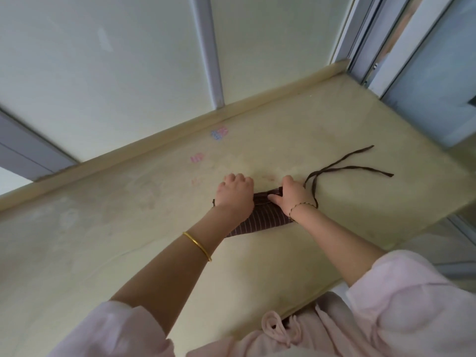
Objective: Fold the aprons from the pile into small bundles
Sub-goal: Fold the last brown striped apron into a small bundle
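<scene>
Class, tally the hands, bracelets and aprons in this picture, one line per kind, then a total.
Hands: 2, left hand and right hand
Bracelets: 2, gold bangle and bead bracelet
Aprons: 1, striped apron
Total: 5

We take this for a room in a home, at a deep window ledge [334,140]. The ledge is a wide slab of cream stone with a raised lip [231,117] along its back edge. Above it we see pale frosted panes [103,60] set in grey metal frames [206,47], with a sliding window track [358,55] at the right corner. Small pink and blue stickers [219,132] are stuck on the stone near the lip, as we find in a lived-in house. A striped brown apron [260,220] lies on the ledge. The person wears loose pink sleeves [412,292] and a drawstring [278,328] at the waist, plain house clothes.
</scene>
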Demonstrator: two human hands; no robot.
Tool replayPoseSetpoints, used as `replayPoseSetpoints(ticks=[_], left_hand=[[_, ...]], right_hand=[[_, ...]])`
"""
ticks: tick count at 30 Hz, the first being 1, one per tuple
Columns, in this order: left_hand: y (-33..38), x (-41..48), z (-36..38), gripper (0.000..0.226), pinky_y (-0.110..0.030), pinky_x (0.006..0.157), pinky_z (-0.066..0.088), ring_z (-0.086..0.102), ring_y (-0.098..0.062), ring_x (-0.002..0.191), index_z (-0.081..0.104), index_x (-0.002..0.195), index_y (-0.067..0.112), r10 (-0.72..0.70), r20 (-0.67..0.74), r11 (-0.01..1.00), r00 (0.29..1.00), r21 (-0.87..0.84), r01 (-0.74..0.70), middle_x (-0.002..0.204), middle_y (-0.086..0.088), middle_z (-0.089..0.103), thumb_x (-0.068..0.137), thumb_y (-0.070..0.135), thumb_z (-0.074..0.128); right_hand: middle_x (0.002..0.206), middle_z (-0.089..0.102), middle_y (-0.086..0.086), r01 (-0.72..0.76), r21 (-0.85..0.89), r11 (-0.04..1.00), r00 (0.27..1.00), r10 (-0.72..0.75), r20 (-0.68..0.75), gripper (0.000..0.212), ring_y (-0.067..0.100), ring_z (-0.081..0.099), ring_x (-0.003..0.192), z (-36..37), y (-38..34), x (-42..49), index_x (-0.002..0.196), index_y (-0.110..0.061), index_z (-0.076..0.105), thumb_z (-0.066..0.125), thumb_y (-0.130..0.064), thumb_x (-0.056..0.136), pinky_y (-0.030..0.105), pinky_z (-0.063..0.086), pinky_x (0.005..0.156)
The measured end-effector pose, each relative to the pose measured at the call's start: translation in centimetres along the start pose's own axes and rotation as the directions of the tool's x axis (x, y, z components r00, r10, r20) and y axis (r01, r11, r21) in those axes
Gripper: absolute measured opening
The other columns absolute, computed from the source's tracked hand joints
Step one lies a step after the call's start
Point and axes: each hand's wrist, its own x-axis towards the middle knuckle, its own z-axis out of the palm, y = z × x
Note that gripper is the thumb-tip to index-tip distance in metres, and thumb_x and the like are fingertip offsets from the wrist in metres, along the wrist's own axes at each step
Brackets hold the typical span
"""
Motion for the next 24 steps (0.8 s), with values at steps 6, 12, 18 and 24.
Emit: replayPoseSetpoints(ticks=[6, 12, 18, 24], left_hand=[[2.1, 0.6, 0.5, 0.033, -0.037, 0.088, 0.044, 0.044, -0.029, 0.117, 0.044, 0.126, 0.006, -0.025, 0.115, 0.997, 0.993, -0.069, 0.033, 0.124, -0.012, 0.047, 0.093, 0.01, 0.05], [2.8, 0.7, 0.6, 0.043, -0.037, 0.092, 0.045, 0.042, -0.029, 0.119, 0.041, 0.129, 0.002, -0.072, 0.146, 0.995, 0.987, -0.053, 0.08, 0.126, -0.015, 0.047, 0.089, 0.01, 0.055], [2.5, 0.5, 0.5, 0.036, -0.04, 0.091, 0.047, 0.045, -0.031, 0.114, 0.041, 0.127, 0.008, -0.04, 0.216, 0.985, 0.975, -0.158, 0.076, 0.123, -0.014, 0.046, 0.092, 0.015, 0.046], [1.2, 0.3, 0.3, 0.039, -0.045, 0.094, 0.039, 0.038, -0.035, 0.119, 0.038, 0.135, 0.017, 0.027, 0.307, 0.962, 0.951, -0.267, 0.059, 0.127, -0.016, 0.041, 0.097, 0.016, 0.031]], right_hand=[[0.09, 0.057, 0.001, -0.048, -0.054, 0.997, 0.998, 0.05, 0.05, 0.042, 0.023, 0.056, 0.079, -0.9, 0.0, 0.3, 0.096, -0.017, 0.044, 0.059, -0.054, 0.083, 0.029, 0.041, 0.06], [0.094, 0.063, -0.001, 0.129, 0.419, 0.899, 0.986, -0.07, -0.153, 0.007, 0.02, 0.062, 0.088, -3.1, 4.7, -0.5, 0.096, -0.018, 0.058, 0.051, -0.019, 0.093, 0.038, 0.054, 0.077], [0.102, 0.062, -0.004, 0.248, 0.104, 0.963, 0.969, -0.248, -0.007, 0.021, 0.013, 0.056, 0.098, -2.9, 7.0, -3.3, 0.096, -0.019, 0.063, 0.055, -0.004, 0.084, 0.03, 0.05, 0.085], [0.11, 0.057, -0.002, 0.297, -0.103, 0.949, 0.952, -0.302, -0.04, 0.019, 0.017, 0.052, 0.103, -2.4, 6.4, -3.6, 0.104, -0.019, 0.065, 0.053, -0.013, 0.09, 0.028, 0.047, 0.083]])
